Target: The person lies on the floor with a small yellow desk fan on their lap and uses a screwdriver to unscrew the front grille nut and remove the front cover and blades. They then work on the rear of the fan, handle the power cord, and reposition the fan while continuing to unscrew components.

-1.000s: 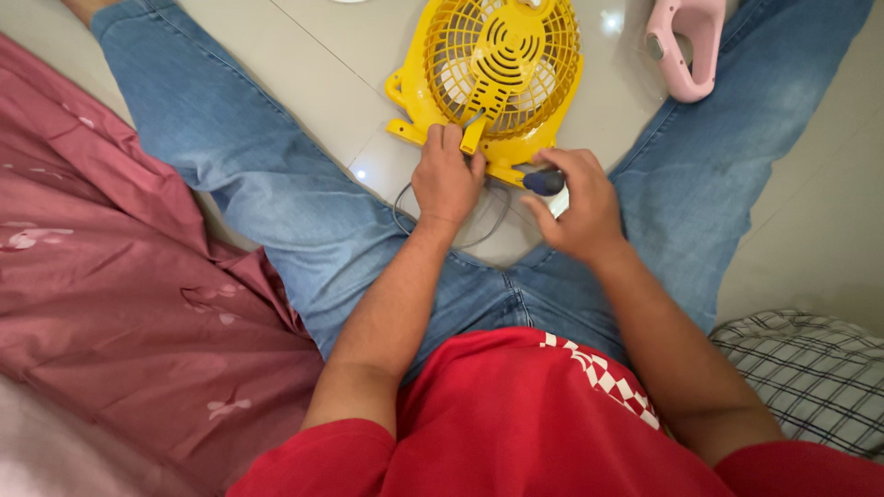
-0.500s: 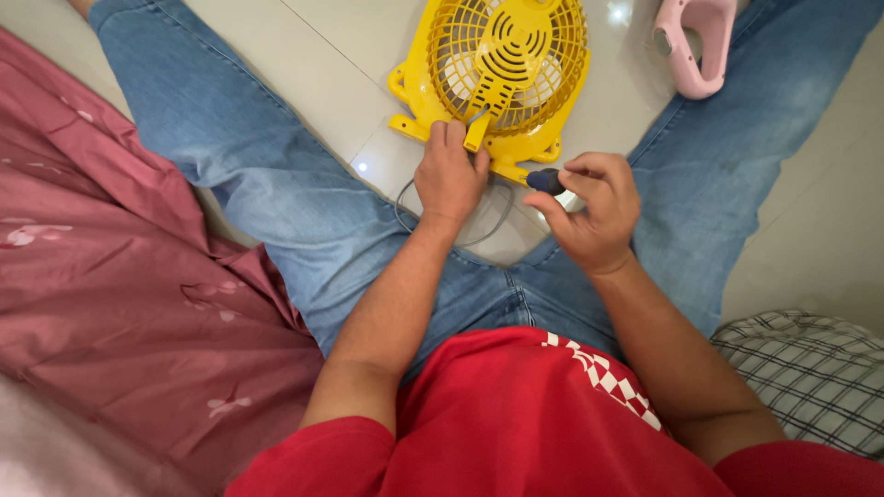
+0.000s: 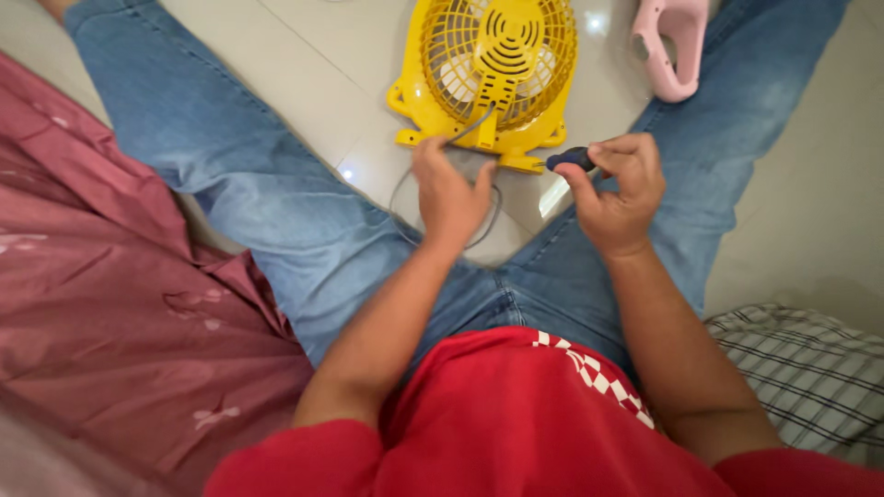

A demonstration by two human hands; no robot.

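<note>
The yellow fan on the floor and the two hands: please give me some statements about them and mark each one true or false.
1. The yellow fan lies on the tiled floor between the person's legs. True.
2. The right hand holds a dark-handled tool. True.
3. The left hand holds a hammer. False: it holds no tool and is by the fan's thin cord.
4. The pink object lies on top of the fan. False: it lies apart, beside the fan.
</note>
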